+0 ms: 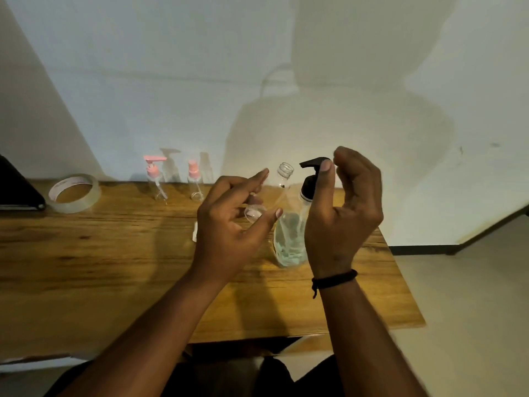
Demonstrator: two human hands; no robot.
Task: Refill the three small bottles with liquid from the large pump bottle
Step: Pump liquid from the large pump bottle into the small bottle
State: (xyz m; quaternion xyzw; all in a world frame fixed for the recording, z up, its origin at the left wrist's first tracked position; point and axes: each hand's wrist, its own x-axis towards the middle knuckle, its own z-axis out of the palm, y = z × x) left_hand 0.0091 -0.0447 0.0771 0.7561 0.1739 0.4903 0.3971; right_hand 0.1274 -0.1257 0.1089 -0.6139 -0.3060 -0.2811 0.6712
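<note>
The large pump bottle [289, 242] stands on the wooden table [114, 253], clear, with bluish liquid low in it and a black pump head [313, 163]. My right hand [343, 213] is beside it, thumb tip against the back of the pump head and fingers curled behind. My left hand [229, 224] pinches a small clear bottle [282, 179] by its base. This bottle is uncapped and tilted, its open mouth just left of the pump nozzle. Two small bottles with pink tops stand at the back, one with a pump [154, 179], one with a cap [194, 179].
A small white cap [195, 232] lies on the table, partly hidden behind my left hand. A roll of clear tape [74, 193] sits at the back left beside a dark flat object [17, 190]. The table's right edge runs close to the pump bottle.
</note>
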